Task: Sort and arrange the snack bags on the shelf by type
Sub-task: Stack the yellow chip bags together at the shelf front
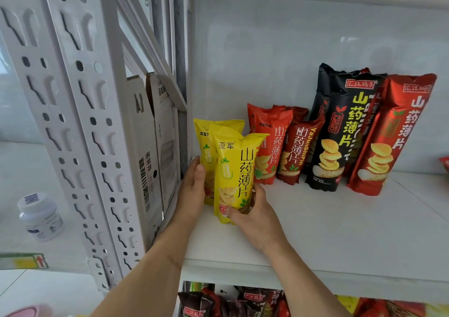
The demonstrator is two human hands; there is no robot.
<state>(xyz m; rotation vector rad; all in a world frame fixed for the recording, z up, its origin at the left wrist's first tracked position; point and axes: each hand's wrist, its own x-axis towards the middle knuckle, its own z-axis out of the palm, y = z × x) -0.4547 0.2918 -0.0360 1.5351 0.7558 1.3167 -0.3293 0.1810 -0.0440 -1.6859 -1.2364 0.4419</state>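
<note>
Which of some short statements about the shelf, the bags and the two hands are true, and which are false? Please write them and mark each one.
1. The right hand holds the front yellow bag near its bottom. True.
2. The yellow bags stand at the right end of the row. False: they stand at the left end, beside the shelf post.
3. The left hand touches the rear yellow bag. True.
4. The black bags lie flat. False: they stand upright.
5. The small red bags stand between the yellow and black bags. True.
</note>
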